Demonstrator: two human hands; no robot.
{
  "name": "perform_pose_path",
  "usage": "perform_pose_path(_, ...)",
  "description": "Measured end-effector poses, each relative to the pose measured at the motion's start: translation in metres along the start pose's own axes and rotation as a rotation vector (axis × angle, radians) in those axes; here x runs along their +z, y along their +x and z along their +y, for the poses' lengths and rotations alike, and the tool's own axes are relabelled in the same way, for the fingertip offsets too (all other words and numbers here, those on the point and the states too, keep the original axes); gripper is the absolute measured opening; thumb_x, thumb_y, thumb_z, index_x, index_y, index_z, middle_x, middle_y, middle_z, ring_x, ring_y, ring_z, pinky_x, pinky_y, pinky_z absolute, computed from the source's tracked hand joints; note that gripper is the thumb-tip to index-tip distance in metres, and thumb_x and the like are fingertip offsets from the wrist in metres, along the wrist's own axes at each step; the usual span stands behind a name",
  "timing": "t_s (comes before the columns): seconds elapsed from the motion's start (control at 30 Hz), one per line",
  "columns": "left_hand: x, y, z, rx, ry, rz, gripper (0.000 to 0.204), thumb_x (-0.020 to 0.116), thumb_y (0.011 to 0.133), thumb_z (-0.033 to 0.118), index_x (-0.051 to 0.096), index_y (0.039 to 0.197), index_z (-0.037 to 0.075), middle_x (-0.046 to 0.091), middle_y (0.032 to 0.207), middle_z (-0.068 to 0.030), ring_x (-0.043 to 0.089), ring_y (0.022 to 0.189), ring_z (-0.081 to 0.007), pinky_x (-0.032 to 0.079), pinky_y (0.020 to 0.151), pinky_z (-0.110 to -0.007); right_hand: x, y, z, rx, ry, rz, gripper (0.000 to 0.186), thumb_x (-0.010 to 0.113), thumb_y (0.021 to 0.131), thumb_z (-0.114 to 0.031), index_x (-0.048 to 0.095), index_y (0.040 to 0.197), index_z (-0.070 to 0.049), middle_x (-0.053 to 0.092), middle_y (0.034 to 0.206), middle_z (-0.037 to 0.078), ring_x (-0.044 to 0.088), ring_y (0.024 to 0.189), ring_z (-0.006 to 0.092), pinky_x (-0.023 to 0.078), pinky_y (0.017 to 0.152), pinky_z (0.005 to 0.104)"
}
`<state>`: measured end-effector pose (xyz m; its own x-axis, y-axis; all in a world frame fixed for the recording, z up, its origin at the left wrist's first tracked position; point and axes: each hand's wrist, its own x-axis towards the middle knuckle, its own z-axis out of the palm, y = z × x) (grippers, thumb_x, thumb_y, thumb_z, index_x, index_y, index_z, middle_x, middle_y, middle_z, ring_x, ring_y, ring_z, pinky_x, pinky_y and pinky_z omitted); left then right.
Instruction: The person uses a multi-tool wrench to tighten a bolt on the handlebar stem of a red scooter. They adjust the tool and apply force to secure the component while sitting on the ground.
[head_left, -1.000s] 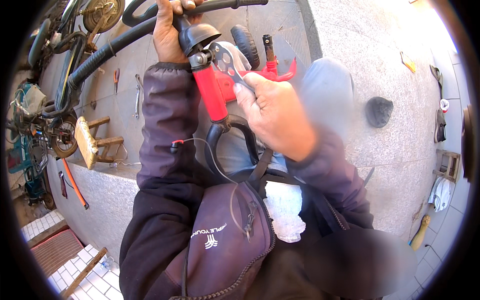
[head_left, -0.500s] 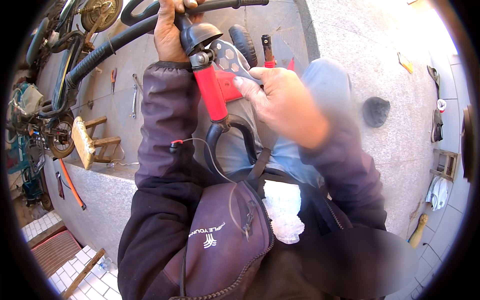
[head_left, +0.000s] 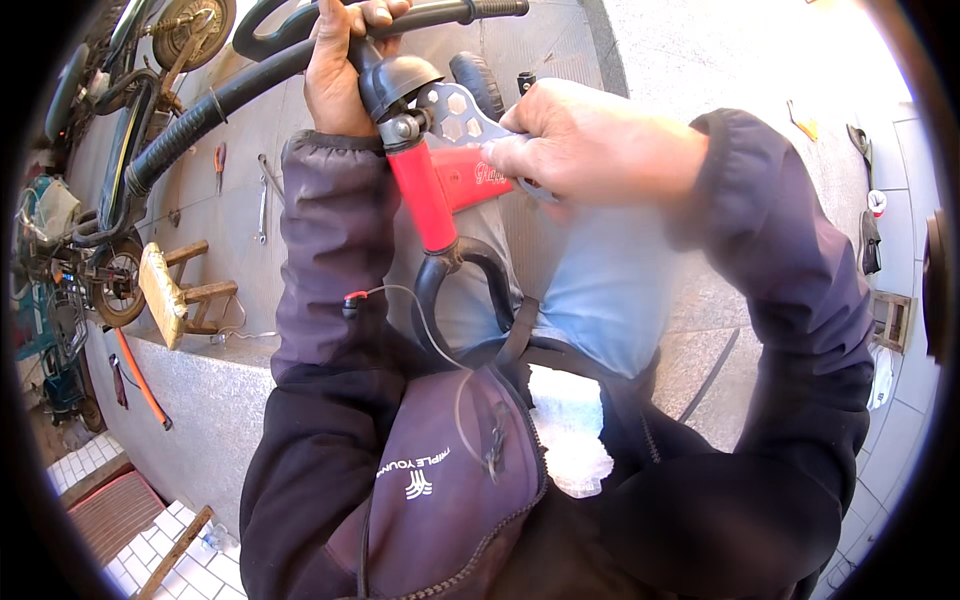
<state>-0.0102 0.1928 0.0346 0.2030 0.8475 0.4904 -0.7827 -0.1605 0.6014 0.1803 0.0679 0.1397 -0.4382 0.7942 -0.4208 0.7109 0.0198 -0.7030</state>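
My left hand (head_left: 338,85) is closed round the stem of black handlebars (head_left: 225,112) at the top. Below it are a black dome-shaped cover (head_left: 402,78) and a metal clamp bolt (head_left: 404,128), on the red head tube (head_left: 422,200) of a small bike frame. My right hand (head_left: 590,140) grips a flat grey spanner with hexagonal holes (head_left: 458,112). The spanner's far end lies right beside the clamp and cover; whether it is seated on a nut cannot be made out. A black fork (head_left: 430,285) curves down between my legs.
A small wooden stool (head_left: 172,295) stands at left, near parked bikes (head_left: 120,270). A screwdriver (head_left: 219,168) and a wrench (head_left: 264,205) lie on the floor. An orange-handled tool (head_left: 802,122) and shoes (head_left: 870,240) are at right. A black wheel (head_left: 478,85) lies beyond the frame.
My right hand has shifted slightly up and right, and its forearm has swung outward to the right. More of the spanner shows. My left hand still holds the stem.
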Motion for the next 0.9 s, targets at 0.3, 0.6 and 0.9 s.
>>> perform_pose_path(0.3,-0.002,0.006,-0.015,-0.034,-0.089,-0.034,0.04,0.045,0.1,0.04,0.047,0.073,0.01,0.054,0.079,-0.0055,0.052,0.095,-0.0214,0.037,0.103,-0.041,0.018,0.004,0.021,-0.008,0.211,0.133,0.029,0.056,0.094,-0.027,0.066,0.095,0.001,0.054,0.057,0.001,0.053,0.05,0.0085,0.042,0.048,0.0273)
perform_pose_path(0.6,-0.013,0.005,-0.01,-0.041,-0.093,0.011,0.04,0.047,0.1,0.04,0.048,0.072,0.011,0.054,0.077,-0.005,0.053,0.091,-0.0214,0.037,0.104,-0.042,0.04,-0.004,0.018,-0.219,-0.016,0.561,0.024,0.056,0.089,-0.016,0.06,0.078,0.005,0.059,0.068,0.025,0.06,0.064,0.042,0.049,0.06,0.0447)
perform_pose_path(0.9,-0.017,0.0,-0.007,-0.043,-0.108,0.042,0.037,0.051,0.097,0.039,0.051,0.078,0.007,0.06,0.085,-0.0117,0.056,0.101,-0.029,0.032,0.112,-0.051,0.104,0.011,0.036,-0.205,0.275,0.685,0.014,0.06,0.091,-0.016,0.057,0.085,-0.004,0.057,0.064,0.018,0.06,0.061,0.037,0.045,0.054,0.0431)
